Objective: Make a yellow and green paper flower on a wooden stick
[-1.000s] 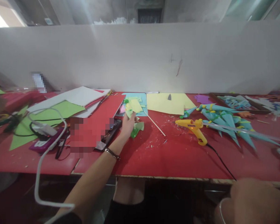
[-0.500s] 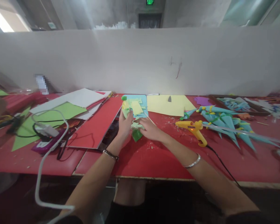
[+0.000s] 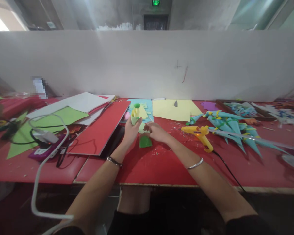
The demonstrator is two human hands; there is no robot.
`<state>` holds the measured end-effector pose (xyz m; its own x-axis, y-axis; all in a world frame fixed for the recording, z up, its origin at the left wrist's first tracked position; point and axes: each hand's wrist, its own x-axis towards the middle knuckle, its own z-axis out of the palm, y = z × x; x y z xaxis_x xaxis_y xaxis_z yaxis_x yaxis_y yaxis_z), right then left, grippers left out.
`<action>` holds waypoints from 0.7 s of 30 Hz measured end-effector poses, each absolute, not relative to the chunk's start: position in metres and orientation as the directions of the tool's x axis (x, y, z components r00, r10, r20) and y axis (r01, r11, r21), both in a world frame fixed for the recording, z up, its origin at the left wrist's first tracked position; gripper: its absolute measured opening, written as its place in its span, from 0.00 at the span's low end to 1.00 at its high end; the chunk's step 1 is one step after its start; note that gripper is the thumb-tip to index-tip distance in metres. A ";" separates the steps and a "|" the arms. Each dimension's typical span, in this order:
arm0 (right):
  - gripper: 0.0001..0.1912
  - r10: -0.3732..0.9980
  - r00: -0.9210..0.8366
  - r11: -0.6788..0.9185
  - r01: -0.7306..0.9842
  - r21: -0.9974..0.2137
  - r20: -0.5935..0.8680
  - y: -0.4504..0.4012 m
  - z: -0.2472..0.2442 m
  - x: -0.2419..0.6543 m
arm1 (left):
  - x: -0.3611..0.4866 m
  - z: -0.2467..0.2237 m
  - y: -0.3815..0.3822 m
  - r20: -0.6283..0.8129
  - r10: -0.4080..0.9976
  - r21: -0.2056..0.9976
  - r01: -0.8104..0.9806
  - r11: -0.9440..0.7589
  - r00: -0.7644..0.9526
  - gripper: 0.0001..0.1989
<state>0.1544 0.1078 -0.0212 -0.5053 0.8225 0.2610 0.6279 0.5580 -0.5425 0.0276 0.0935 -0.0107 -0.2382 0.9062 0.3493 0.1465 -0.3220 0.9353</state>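
My left hand [image 3: 131, 131] is wrapped round a small pale yellow-green paper craft piece [image 3: 135, 113]. It stands roughly upright, with a round green top and yellow parts below that. Close beside it, my right hand [image 3: 158, 133] has bent fingers, with the fingertips at a pale green paper piece [image 3: 141, 127] between the hands. How the fingertips grip that paper is partly hidden. Just below the hands, a dark green piece [image 3: 145, 141] lies on the red table.
A yellow glue gun [image 3: 198, 133] with an orange light and a long clear glue stick lies to the right. Behind it are several blue paper cones [image 3: 231, 125]. Coloured sheets [image 3: 171, 109] lie at the back, a red board [image 3: 103, 130] and a purple power strip [image 3: 47, 148] at left.
My right hand has lifted slightly off the dark green piece, which now shows more. The craft piece in my left hand has turned more upright. The view has shifted a little.
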 end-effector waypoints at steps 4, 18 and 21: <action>0.08 0.891 -0.371 0.446 0.607 -0.658 0.261 0.107 -0.022 0.167 | 0.030 -0.016 0.096 0.293 0.940 0.951 0.155 -0.267 -0.177 0.08; 0.13 0.950 -0.308 0.160 0.346 -0.925 0.049 0.102 -0.036 0.169 | 0.022 -0.037 0.109 0.312 0.949 0.672 0.715 -0.191 -0.039 0.13; 0.10 0.930 -0.363 0.204 0.358 -0.911 0.066 0.100 -0.035 0.170 | 0.023 -0.037 0.110 0.313 0.948 0.666 0.724 -0.180 -0.053 0.14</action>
<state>0.1700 0.1004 -0.0353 -0.3626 0.9296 0.0662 0.3576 0.2043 -0.9113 0.0228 0.1096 -0.0369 -0.0525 0.9482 0.3133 0.7243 -0.1799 0.6656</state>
